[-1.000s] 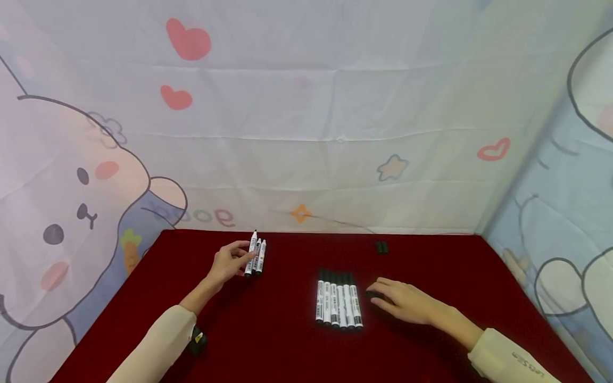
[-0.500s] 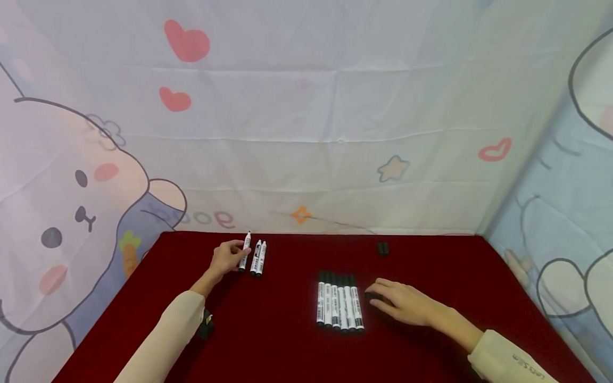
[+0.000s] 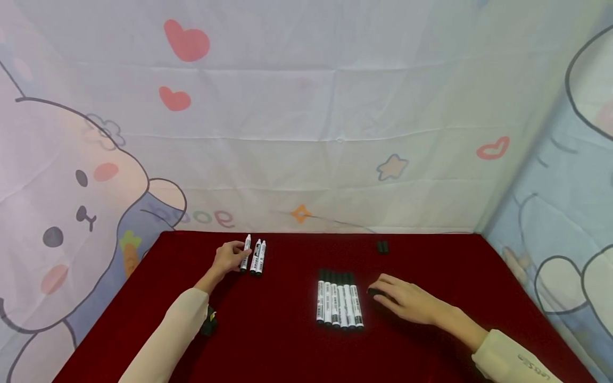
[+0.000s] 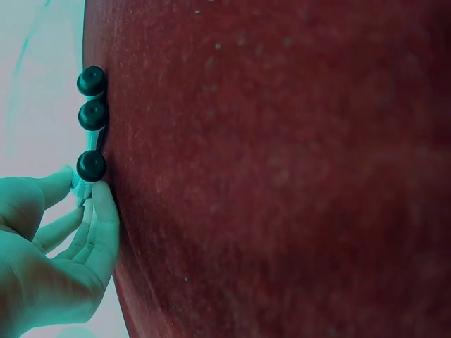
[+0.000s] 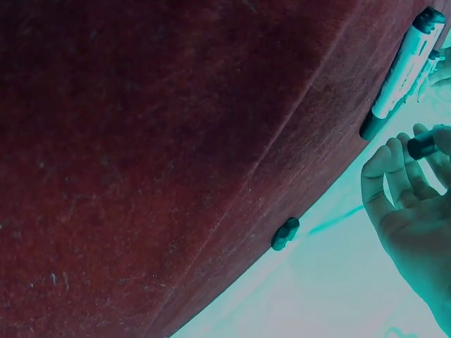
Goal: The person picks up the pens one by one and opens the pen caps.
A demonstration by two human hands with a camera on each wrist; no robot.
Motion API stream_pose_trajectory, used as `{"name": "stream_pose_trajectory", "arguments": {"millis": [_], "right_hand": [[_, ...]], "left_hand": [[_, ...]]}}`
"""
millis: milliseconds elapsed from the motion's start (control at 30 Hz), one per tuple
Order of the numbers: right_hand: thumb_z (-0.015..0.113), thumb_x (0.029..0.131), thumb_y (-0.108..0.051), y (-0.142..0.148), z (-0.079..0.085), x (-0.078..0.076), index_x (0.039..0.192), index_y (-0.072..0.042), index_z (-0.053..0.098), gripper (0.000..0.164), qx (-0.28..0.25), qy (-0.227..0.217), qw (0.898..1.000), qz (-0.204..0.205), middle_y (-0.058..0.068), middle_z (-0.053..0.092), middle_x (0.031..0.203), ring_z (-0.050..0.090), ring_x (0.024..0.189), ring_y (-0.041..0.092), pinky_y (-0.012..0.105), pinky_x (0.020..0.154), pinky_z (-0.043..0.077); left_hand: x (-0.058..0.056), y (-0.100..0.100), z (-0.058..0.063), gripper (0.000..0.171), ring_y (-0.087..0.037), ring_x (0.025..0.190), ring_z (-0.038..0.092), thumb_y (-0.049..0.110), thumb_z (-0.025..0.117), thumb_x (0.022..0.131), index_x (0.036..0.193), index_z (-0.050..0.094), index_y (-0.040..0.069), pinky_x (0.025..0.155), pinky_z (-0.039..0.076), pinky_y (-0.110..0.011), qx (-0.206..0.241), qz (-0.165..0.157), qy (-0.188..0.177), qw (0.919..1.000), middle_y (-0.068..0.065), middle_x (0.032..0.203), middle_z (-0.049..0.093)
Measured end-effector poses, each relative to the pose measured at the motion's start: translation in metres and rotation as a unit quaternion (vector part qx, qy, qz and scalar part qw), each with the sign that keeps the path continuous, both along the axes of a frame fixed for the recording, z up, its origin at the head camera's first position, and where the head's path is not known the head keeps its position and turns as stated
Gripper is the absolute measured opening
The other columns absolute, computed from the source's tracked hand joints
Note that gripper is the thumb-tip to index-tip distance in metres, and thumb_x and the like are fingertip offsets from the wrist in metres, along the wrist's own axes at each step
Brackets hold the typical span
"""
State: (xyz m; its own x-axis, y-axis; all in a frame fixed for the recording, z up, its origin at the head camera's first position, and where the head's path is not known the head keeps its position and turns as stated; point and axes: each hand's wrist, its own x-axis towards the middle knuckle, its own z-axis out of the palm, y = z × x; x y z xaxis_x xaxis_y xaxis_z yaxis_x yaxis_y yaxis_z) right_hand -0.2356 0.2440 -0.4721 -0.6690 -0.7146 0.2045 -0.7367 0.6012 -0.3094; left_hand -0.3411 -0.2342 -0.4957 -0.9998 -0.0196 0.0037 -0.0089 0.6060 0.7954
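Observation:
At the back left of the red table, my left hand [image 3: 229,257] pinches an uncapped white marker [image 3: 246,250], its nib end pointing to the back wall. A narrow gap to its right, two more uncapped markers [image 3: 257,258] lie side by side. The left wrist view shows the black end [image 4: 91,166] of the pinched marker between thumb and fingers, with the other two ends beyond. My right hand [image 3: 404,300] holds a black marker cap [image 5: 423,145] in its curled fingers, just right of a row of several capped white markers [image 3: 339,304].
Two black caps [image 3: 382,247] lie together near the back edge, right of centre. The red tablecloth [image 3: 287,346] runs back to a printed cloth wall [image 3: 335,159]. A dark device [image 3: 208,322] shows under my left wrist.
My left hand has shifted the pinched marker left, away from the other two, and its nib end now sits lower. The right hand has barely moved, keeping the cap.

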Motion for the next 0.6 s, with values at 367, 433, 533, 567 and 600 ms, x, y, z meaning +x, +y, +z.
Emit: {"name": "stream_pose_trajectory", "arguments": {"millis": [367,433,533,567,600], "right_hand": [[0.054,0.107,-0.021,-0.0007,-0.0038,0.0041,0.125,-0.016,0.067,0.023,-0.013,0.007,1.000,0.013,-0.005,0.056,0.108,0.045,0.080,-0.004,0.014,0.066,0.046],[0.056,0.106,-0.019,-0.0009,-0.0051,0.0054,0.124,-0.016,0.068,0.022,-0.011,0.019,0.999,0.025,-0.005,0.056,0.109,0.046,0.080,-0.004,0.013,0.065,0.046],[0.061,0.104,-0.016,-0.0003,-0.0070,0.0068,0.122,-0.017,0.069,0.020,-0.007,0.040,0.999,0.035,-0.004,0.057,0.108,0.047,0.080,-0.005,0.012,0.063,0.045],[0.062,0.103,-0.016,0.0000,-0.0074,0.0069,0.122,-0.018,0.069,0.020,-0.005,0.047,0.998,0.036,-0.004,0.057,0.108,0.047,0.080,-0.004,0.012,0.063,0.045],[0.064,0.102,-0.015,0.0006,-0.0078,0.0068,0.122,-0.018,0.069,0.021,-0.005,0.052,0.998,0.035,-0.004,0.057,0.108,0.046,0.079,-0.004,0.011,0.062,0.045]], "left_hand": [[0.0009,0.0041,0.0021,0.045,-0.024,0.075,0.070,0.019,0.068,0.099,0.131,0.059,-0.012,0.062,0.063,-0.037,-0.003,-0.001,-0.009,1.0000,-0.030,0.109,0.068],[0.0013,0.0050,0.0025,0.045,-0.024,0.075,0.070,0.020,0.068,0.099,0.130,0.059,-0.012,0.063,0.063,-0.037,-0.002,-0.004,-0.012,0.9999,-0.030,0.109,0.068],[0.0016,0.0058,0.0041,0.046,-0.021,0.073,0.069,0.020,0.069,0.099,0.130,0.059,-0.011,0.064,0.063,-0.036,0.005,-0.005,-0.016,0.9998,-0.029,0.110,0.068],[0.0018,0.0061,0.0047,0.045,-0.021,0.073,0.069,0.020,0.069,0.099,0.130,0.059,-0.012,0.063,0.063,-0.036,0.006,-0.008,-0.014,0.9998,-0.029,0.110,0.068],[0.0020,0.0064,0.0056,0.045,-0.020,0.072,0.069,0.019,0.069,0.098,0.130,0.059,-0.011,0.063,0.062,-0.036,0.007,-0.007,-0.013,0.9999,-0.029,0.110,0.068]]}}
